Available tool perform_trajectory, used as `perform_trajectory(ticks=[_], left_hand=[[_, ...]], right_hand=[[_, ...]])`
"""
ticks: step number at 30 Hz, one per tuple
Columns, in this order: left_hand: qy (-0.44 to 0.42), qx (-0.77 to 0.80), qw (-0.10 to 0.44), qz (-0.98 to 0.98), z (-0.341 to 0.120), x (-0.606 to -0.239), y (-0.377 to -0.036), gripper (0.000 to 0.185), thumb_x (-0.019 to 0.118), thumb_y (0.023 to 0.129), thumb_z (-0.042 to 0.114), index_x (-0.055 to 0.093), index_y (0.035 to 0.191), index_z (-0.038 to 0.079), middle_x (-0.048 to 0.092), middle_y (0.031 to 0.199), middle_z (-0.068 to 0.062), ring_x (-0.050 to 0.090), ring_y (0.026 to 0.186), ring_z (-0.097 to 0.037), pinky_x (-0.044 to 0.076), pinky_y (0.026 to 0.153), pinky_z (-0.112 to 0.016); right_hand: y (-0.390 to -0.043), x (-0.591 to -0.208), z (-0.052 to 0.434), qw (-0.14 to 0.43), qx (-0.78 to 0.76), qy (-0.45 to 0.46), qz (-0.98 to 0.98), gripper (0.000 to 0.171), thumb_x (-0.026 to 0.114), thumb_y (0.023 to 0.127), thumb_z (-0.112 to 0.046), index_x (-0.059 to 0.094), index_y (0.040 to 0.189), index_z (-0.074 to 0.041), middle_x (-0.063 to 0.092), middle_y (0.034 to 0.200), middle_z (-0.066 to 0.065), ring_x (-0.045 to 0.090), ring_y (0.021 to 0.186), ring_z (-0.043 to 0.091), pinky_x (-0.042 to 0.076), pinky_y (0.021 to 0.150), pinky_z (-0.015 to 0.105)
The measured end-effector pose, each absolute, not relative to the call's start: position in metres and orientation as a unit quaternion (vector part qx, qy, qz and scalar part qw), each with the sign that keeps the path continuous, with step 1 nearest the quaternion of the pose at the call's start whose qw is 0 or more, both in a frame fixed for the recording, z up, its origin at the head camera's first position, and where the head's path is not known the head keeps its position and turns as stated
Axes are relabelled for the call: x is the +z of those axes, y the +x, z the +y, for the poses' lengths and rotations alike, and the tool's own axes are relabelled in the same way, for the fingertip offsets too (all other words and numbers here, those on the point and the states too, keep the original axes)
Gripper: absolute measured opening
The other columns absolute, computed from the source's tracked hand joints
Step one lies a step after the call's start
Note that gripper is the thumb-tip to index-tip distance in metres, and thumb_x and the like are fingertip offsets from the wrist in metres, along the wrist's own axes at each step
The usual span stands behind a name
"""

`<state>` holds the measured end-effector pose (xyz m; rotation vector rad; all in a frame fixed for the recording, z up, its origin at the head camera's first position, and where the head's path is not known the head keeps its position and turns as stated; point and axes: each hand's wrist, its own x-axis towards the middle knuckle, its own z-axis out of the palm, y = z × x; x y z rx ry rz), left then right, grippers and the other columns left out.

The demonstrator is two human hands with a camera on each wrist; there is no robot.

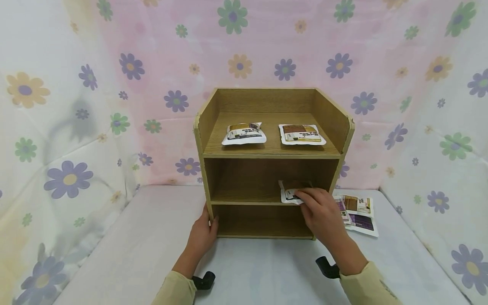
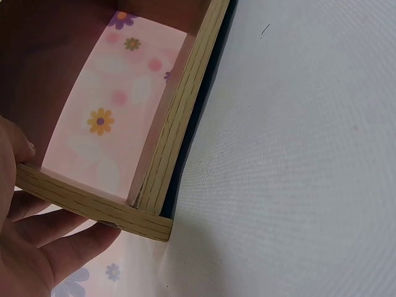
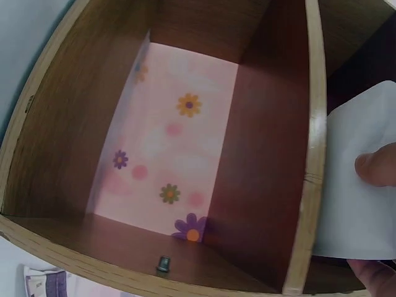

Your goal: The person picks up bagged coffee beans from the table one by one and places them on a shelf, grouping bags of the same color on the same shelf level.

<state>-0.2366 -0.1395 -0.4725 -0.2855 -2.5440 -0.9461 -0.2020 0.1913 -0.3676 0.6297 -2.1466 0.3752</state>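
Observation:
A small wooden shelf unit (image 1: 270,156) stands on the white table. My right hand (image 1: 320,212) pinches a white snack packet (image 1: 291,192) at the right end of the middle shelf; in the right wrist view the packet (image 3: 356,185) shows its white underside with a fingertip (image 3: 376,166) on it. My left hand (image 1: 203,233) grips the shelf's lower left front edge, fingers wrapped round the wooden side panel (image 2: 93,207). Two more packets (image 1: 244,133) (image 1: 302,134) lie flat on the top shelf.
Several more packets (image 1: 356,212) lie in a pile on the table to the right of the shelf. A flower-print cloth (image 1: 114,84) hangs behind and at both sides. The bottom shelf compartment (image 1: 263,220) has no back panel, and the cloth shows through it.

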Motion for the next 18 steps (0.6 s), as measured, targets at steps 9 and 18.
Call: perform_trajectory(ticks=[9,18], left_hand=[[-0.104,-0.338,0.212,-0.911,-0.139,-0.473,-0.237,0.061,0.052,0.098,0.015,0.024,0.149,-0.002,0.064,0.118,-0.028,0.068,0.101,-0.037,0.056,0.077,-0.048],[-0.099,-0.343,0.207,-0.911,-0.139,-0.473,-0.237,0.061,0.052,0.098,0.016,0.024,0.150,-0.001,0.064,0.121,-0.027,0.067,0.104,-0.037,0.056,0.079,-0.049]], right_hand=[[-0.214,-0.372,0.186,0.410,0.115,0.235,-0.874,0.033,0.075,0.080,-0.003,0.071,0.112,-0.005,0.068,0.111,0.013,0.063,0.103,0.032,0.053,0.091,0.045],[-0.225,-0.369,0.182,0.385,0.093,0.210,-0.894,0.033,0.073,0.083,-0.004,0.069,0.115,-0.004,0.067,0.116,0.015,0.064,0.105,0.032,0.053,0.093,0.043]])
